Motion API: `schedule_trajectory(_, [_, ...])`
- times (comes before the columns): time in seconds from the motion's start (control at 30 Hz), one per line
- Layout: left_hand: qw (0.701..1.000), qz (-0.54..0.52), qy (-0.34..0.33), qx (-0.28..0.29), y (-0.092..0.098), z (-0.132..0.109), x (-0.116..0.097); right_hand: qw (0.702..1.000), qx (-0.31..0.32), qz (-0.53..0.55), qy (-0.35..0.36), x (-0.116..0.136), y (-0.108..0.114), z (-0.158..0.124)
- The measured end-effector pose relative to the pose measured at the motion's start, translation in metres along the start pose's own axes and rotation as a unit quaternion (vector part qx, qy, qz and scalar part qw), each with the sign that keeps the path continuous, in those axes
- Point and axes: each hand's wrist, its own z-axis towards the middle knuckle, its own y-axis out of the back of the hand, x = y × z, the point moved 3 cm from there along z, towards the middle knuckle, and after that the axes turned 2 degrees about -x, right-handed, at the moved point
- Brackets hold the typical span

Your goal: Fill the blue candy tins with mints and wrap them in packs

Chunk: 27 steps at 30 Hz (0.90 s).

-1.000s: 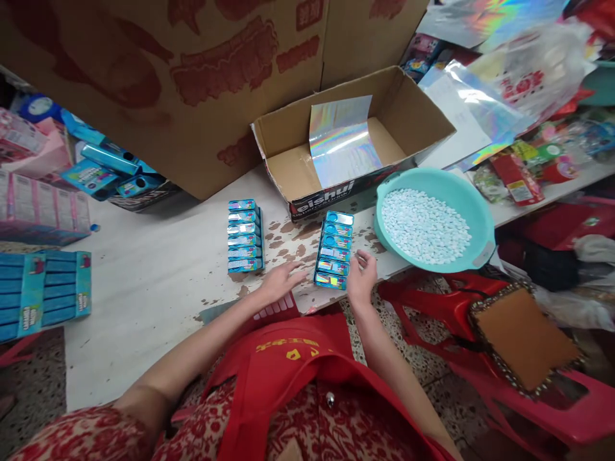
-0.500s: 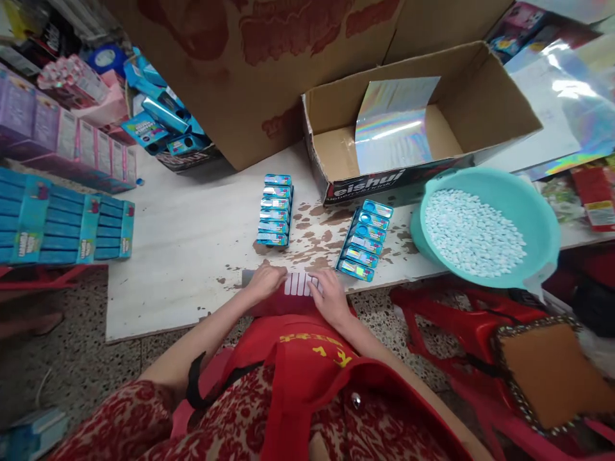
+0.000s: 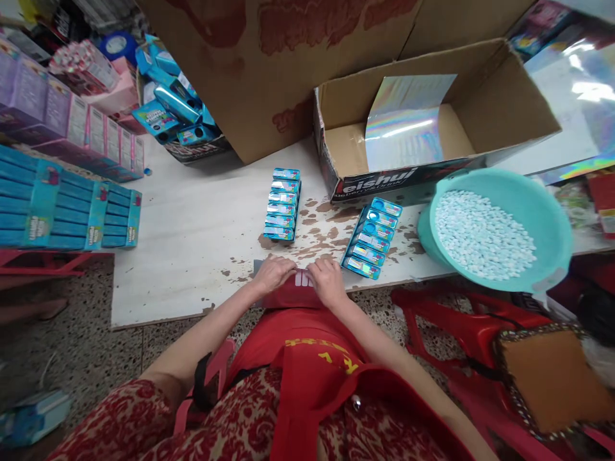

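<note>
At the table's front edge lies a dark red sheet (image 3: 288, 296) with several pale rectangular strips (image 3: 303, 279) on it. My left hand (image 3: 275, 274) is on its left part, fingers closed at the strips' upper left. My right hand (image 3: 327, 282) is closed at their upper right, fingertips close to those of my left. What either hand pinches is too small to make out. Beyond them stand two rows of small blue boxes, one (image 3: 282, 205) straight ahead and one (image 3: 371, 238) to the right.
A teal basin (image 3: 552, 224) of small white pieces stands at the right. Behind is an open cardboard box (image 3: 509, 102) holding a shiny sheet. Blue packs (image 3: 67, 211) are stacked at left. A red stool (image 3: 461, 320) is at lower right.
Both hands have closed in toward each other over the strips, and fewer strips show between them. The whole view has shifted slightly.
</note>
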Motion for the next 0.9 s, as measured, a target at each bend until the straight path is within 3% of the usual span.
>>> schedule_trajectory(0.17, [0.999, 0.004, -0.038, 0.005, -0.022, -0.034, -0.013, 0.999, 0.024, 0.0, 0.035, 0.007, -0.004, -0.036])
schedule_trajectory(0.33, [0.998, 0.017, 0.063, 0.025, -0.034, -0.052, 0.006, 0.999, 0.038, -0.011, 0.017, 0.002, -0.022, -0.04])
schedule_trajectory(0.57, [0.989, -0.062, 0.12, 0.052, -0.017, -0.036, 0.035, 0.999, 0.037, -0.027, -0.003, -0.004, -0.022, -0.004])
schedule_trajectory(0.77, [0.987, -0.085, 0.126, 0.061, -0.008, -0.014, 0.031, 0.999, 0.023, -0.031, -0.002, -0.003, -0.008, 0.011])
schedule_trajectory(0.9, [0.982, -0.111, 0.123, 0.086, -0.008, -0.005, 0.029, 0.998, 0.025, -0.026, 0.042, 0.012, -0.001, 0.02])
